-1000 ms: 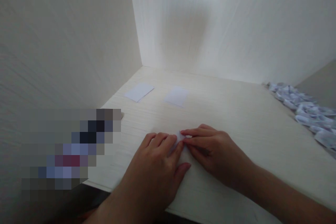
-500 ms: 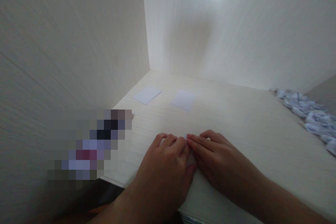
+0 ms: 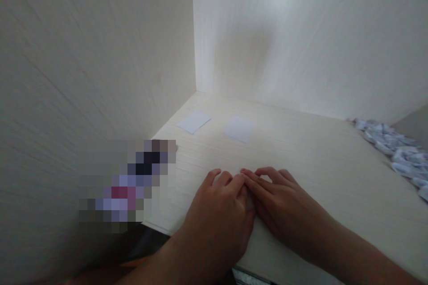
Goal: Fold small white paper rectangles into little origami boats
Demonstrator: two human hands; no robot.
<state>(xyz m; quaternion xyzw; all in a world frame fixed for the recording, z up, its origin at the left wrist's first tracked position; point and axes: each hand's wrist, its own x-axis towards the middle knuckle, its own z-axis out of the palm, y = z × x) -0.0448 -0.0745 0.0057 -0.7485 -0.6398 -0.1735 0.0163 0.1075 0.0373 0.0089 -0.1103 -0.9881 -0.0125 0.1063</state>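
My left hand [image 3: 222, 207] rests low on the pale table, its fingers bent and closed around a small piece of white paper [image 3: 249, 201]. My right hand [image 3: 277, 196] meets it from the right, with fingertips pressed at the top of the same paper. Most of that paper is hidden by the fingers. Beyond my hands lie two flat white paper pieces, one at the left [image 3: 194, 123] and one nearer the middle [image 3: 239, 129].
The pale table [image 3: 310, 160] is bounded by a left panel [image 3: 133, 53] and a back panel [image 3: 307, 44]. A heap of crumpled or folded white paper [image 3: 394, 147] lies along the right edge. A pixelated patch covers something at the left edge.
The whole view has shifted slightly, so the table things appear further right. My fingertips have come closer together, and less of the paper between them shows.
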